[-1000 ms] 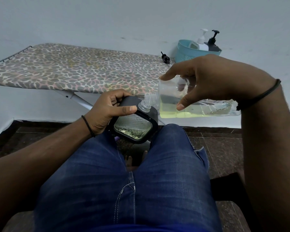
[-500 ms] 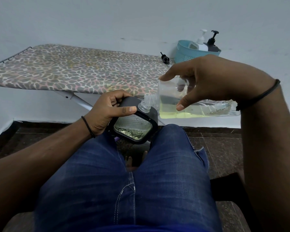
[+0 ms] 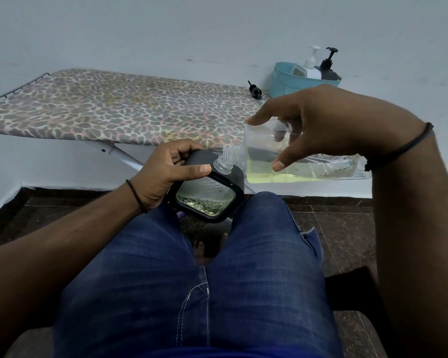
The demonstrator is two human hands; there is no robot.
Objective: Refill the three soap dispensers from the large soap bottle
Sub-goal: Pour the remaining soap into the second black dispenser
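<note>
My left hand [image 3: 163,174] grips a square black dispenser [image 3: 210,197] with a clear patterned front, tilted over my knees, its pump off and its neck open. My right hand [image 3: 318,127] holds the large clear soap bottle [image 3: 295,166] on its side, with yellow-green soap pooled along its lower wall. The bottle's threaded mouth meets the dispenser's neck. A little greenish soap lies in the dispenser's bottom. Two other dispensers, one white [image 3: 311,65] and one black [image 3: 329,68], stand in a teal basket [image 3: 287,81] at the back right.
An ironing board [image 3: 114,109] with a leopard-print cover stretches across the back against the white wall. A loose black pump head [image 3: 254,89] lies on it beside the basket. My legs in blue jeans fill the foreground; dark tiled floor lies below.
Almost nothing has moved; both hands keep the bottle and the dispenser in the same pouring pose.
</note>
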